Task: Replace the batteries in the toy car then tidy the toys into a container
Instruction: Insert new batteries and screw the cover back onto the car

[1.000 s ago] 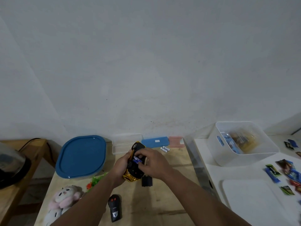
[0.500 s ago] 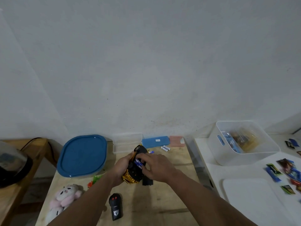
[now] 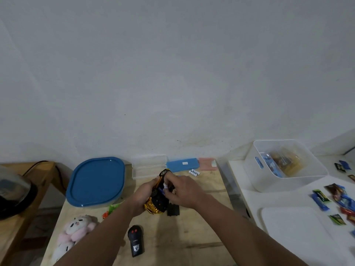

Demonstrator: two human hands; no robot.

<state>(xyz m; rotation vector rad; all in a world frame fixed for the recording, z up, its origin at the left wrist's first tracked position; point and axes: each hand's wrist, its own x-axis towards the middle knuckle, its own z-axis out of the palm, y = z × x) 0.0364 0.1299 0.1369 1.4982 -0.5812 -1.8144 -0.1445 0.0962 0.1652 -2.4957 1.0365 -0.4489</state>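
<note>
Gold toy car [image 3: 158,198] belly-up (nose away), left hand [image 3: 143,196] gripping, right hand [image 3: 182,191] pinching battery [image 3: 165,185]

The light is dim and even, with a cool grey cast over the wall [image 3: 172,64]. Below the wall, soft shadows lie on the wooden bench [image 3: 201,227] under the forearms. Wide-angle distortion bends the wall's lower edge and the bench's sides. Detail is soft throughout, grainy toward the corners.

Remote [image 3: 135,240] before car [image 3: 157,198]
</note>
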